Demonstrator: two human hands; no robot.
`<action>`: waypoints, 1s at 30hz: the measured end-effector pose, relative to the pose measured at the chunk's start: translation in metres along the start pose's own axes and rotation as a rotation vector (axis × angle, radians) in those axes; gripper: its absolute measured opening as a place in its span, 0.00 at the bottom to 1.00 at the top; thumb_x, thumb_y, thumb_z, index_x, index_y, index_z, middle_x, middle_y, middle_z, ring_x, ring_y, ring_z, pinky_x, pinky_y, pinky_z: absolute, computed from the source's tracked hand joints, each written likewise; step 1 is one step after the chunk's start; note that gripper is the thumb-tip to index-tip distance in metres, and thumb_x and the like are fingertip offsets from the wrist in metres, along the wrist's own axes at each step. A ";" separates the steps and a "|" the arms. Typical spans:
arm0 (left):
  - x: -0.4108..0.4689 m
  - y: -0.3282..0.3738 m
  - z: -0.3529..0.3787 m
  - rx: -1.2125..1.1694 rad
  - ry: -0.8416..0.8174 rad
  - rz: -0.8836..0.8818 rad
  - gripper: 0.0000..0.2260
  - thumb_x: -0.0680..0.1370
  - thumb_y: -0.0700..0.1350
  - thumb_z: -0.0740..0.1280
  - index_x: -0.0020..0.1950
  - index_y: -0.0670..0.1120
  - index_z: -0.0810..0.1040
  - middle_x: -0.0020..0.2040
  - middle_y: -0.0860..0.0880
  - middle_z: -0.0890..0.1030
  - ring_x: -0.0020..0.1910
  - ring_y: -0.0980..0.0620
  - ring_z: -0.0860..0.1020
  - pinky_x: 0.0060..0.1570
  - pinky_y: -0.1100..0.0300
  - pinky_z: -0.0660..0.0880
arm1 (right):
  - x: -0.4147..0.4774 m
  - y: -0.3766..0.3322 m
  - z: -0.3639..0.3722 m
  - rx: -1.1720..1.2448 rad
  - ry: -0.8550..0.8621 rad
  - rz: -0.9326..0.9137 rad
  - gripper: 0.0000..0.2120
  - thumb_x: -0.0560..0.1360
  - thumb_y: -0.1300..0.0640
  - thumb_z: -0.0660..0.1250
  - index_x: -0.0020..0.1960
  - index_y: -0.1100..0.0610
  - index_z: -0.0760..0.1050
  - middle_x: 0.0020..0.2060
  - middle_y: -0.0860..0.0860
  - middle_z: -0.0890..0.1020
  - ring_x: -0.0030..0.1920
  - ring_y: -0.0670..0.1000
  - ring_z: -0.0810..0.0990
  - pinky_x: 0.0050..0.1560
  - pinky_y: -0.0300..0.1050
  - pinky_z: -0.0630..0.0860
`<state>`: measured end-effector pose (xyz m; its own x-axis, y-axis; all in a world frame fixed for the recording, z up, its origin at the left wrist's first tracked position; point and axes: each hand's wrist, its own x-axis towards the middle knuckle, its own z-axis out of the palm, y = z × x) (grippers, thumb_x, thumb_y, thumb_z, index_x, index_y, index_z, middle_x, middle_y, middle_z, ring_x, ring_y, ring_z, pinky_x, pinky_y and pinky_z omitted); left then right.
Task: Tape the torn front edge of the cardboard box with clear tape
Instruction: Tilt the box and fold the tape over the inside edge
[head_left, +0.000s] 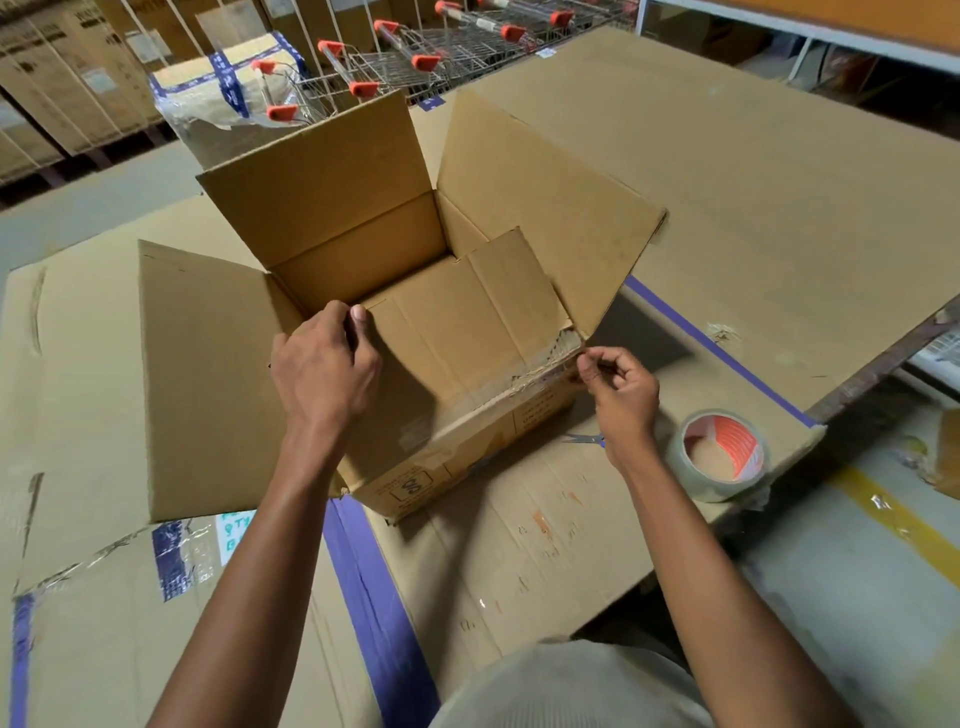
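Head view looks down on an open cardboard box (415, 322) resting on a large flattened cardboard sheet (545, 545) that covers the work surface. The box sits near the middle of that sheet, its four flaps standing up or splayed outward. Its front flap is folded inward, and along the front edge (540, 369) toward the box's right corner the cardboard is ragged, with fluting exposed and a film of clear tape (467, 402) lying over it.

At the inner left corner of the box, the left hand (324, 364) grips the folded flap's corner, thumb on top and fingers curled around the board. At the torn right corner, the right hand (621, 392) has thumb and forefinger pinched together right at the edge; whether they hold a tape end is too small to tell.

Just beside the right wrist, a pair of scissors (584, 439) lies on the sheet, partly hidden. Nearer the sheet's right edge stands a tape roll (719, 454) lying flat, clear with an orange-striped core. Beyond the far edge, shopping carts (395, 62) with orange handles are lined up.
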<state>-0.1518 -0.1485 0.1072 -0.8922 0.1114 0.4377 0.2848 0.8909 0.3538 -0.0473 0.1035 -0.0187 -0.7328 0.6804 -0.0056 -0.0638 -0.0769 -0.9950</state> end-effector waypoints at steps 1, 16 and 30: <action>0.000 0.000 0.000 0.002 0.001 0.010 0.15 0.85 0.49 0.57 0.43 0.44 0.72 0.39 0.40 0.79 0.36 0.44 0.67 0.45 0.48 0.68 | 0.001 0.001 -0.002 -0.005 0.010 -0.005 0.07 0.78 0.57 0.72 0.47 0.45 0.82 0.45 0.48 0.85 0.49 0.47 0.82 0.57 0.56 0.82; 0.001 -0.004 0.005 0.019 -0.019 0.024 0.14 0.85 0.50 0.55 0.42 0.46 0.68 0.35 0.46 0.71 0.34 0.43 0.67 0.47 0.48 0.67 | 0.002 0.013 0.004 -0.138 0.152 -0.025 0.26 0.80 0.47 0.68 0.74 0.54 0.67 0.56 0.51 0.83 0.44 0.44 0.86 0.50 0.48 0.84; 0.008 -0.014 0.035 0.135 -0.119 -0.012 0.11 0.83 0.46 0.55 0.43 0.45 0.69 0.37 0.42 0.79 0.34 0.43 0.71 0.52 0.45 0.67 | -0.041 0.040 0.030 -0.790 0.240 -0.579 0.26 0.82 0.58 0.63 0.78 0.62 0.66 0.50 0.57 0.73 0.48 0.53 0.70 0.49 0.51 0.77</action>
<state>-0.1753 -0.1444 0.0765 -0.9327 0.1442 0.3304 0.2309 0.9428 0.2403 -0.0399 0.0508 -0.0550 -0.5696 0.5957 0.5663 0.1642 0.7576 -0.6317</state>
